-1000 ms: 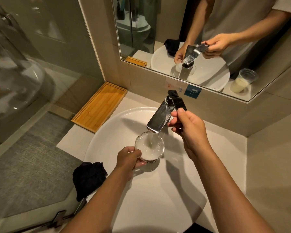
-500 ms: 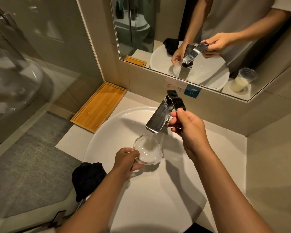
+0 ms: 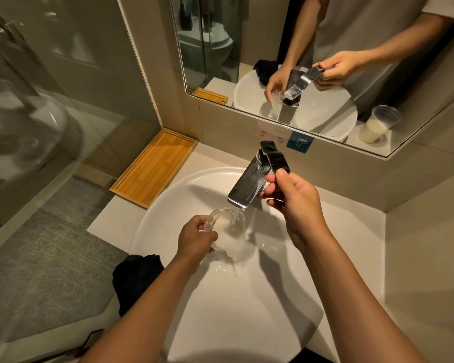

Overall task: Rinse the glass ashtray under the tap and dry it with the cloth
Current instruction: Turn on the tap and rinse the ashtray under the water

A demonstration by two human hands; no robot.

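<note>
Left hand (image 3: 195,235) grips tilted ashtray (image 3: 227,226); right (image 3: 296,205) pinches tap lever (image 3: 275,158) (apparently); cloth (image 3: 136,280) beside basin (image 3: 168,210).

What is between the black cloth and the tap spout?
In the head view, the left hand holding the tilted glass ashtray lies between the black cloth and the tap spout.

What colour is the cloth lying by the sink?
Black. The cloth sits bunched at the sink's left rim, clearest in the head view.

One camera only, worn on the person's head, looking steeply down and forward, close over the sink (image 3: 152,231); the mirror (image 3: 325,48) at the far edge seemingly fills the top.
</note>
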